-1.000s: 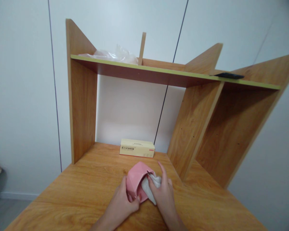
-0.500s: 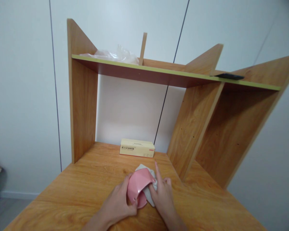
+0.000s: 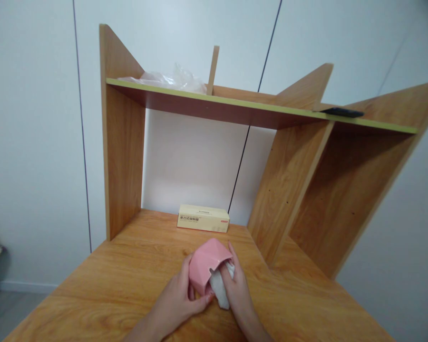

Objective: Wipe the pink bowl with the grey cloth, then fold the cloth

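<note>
My left hand (image 3: pixel 178 295) is wrapped round a pink faceted bowl (image 3: pixel 207 261), with its thumb at the lower rim. The bowl is glossy, tilted on its side, and has a small notch in its rim; its opening faces down and to the right. In my right hand (image 3: pixel 238 289) is a pale grey cloth (image 3: pixel 219 290), partly tucked into the bowl's opening. The right fingers reach inside with the cloth, so their tips are hidden. Both hands are just above the wooden desk (image 3: pixel 135 270).
A cream cling-film box (image 3: pixel 203 219) stands at the back of the desk. Behind rises a wooden shelf unit (image 3: pixel 214 102) with uprights at left and right. On its upper board are a clear plastic bag (image 3: pixel 171 80) and a flat black object (image 3: pixel 342 112).
The bowl has been turned, so its notched rim now faces my right hand. The cloth, earlier showing behind the bowl too, now hangs from its opening.
</note>
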A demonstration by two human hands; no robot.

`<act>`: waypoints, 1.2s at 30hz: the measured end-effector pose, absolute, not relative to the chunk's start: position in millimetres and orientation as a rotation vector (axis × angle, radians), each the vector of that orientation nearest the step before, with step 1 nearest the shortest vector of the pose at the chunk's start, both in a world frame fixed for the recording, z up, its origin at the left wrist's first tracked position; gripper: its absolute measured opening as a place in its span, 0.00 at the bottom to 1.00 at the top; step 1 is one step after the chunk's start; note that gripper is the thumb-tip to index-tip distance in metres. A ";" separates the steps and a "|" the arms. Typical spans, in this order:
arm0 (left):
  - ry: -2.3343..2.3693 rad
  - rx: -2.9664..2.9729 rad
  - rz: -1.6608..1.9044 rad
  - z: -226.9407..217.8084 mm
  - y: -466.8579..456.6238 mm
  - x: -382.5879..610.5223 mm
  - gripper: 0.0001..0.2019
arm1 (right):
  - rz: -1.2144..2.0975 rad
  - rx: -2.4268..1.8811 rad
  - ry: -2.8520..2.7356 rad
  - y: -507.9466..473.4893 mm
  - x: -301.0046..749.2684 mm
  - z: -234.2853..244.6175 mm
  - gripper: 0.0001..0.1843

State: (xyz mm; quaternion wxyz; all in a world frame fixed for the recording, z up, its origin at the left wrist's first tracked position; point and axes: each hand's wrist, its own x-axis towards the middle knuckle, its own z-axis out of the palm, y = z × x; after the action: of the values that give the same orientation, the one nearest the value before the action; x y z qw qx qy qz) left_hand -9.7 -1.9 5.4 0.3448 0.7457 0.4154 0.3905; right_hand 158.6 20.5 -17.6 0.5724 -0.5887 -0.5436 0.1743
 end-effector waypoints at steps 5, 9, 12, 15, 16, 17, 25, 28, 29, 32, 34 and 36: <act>1.120 1.872 1.055 4.1 1.2 -6.7 0.30 | 0.271 -1.548 -1.380 16.8 157.1 -9.5 0.34; 1.098 1.843 1.055 4.3 3.6 -6.4 0.29 | 0.044 -1.709 -1.448 11.2 159.2 0.7 0.33; 1.093 1.852 1.049 7.2 1.4 -6.6 0.28 | -0.071 -1.732 -1.489 9.3 161.8 4.3 0.34; 1.118 1.898 1.015 11.2 -1.9 -6.6 0.27 | -0.102 -1.631 -1.497 8.7 163.8 4.2 0.33; 1.135 1.913 1.007 12.3 -2.7 -6.7 0.27 | -0.098 -1.594 -1.485 8.6 164.1 3.9 0.32; 1.152 1.929 1.003 12.9 -3.3 -7.1 0.27 | -0.093 -1.569 -1.468 8.4 164.2 3.6 0.32; 1.263 2.061 0.940 7.0 -2.6 -13.0 0.32 | 0.169 -1.565 -1.522 12.3 164.4 -3.6 0.32; 1.253 2.051 0.901 5.9 -1.0 -12.9 0.33 | 0.280 -1.516 -1.475 15.0 166.6 -8.2 0.31; 1.229 2.042 0.912 5.8 -0.4 -12.6 0.34 | 0.309 -1.505 -1.437 15.6 167.1 -9.0 0.30; 1.122 2.009 0.982 5.5 0.5 -10.9 0.40 | 0.392 -1.484 -1.304 16.5 167.4 -8.9 0.30; 1.058 1.990 1.021 5.4 -0.2 -9.2 0.42 | 0.442 -1.444 -1.240 17.2 166.2 -8.3 0.30; 1.024 1.972 1.039 5.8 -1.8 -7.4 0.39 | 0.486 -1.377 -1.227 18.3 164.5 -8.7 0.30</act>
State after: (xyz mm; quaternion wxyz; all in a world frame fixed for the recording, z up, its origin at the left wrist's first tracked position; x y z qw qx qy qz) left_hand -7.4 -1.8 5.8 0.3376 0.7566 0.3931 0.3988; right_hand 164.5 18.3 -8.7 0.5788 -0.5886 -0.5248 0.2076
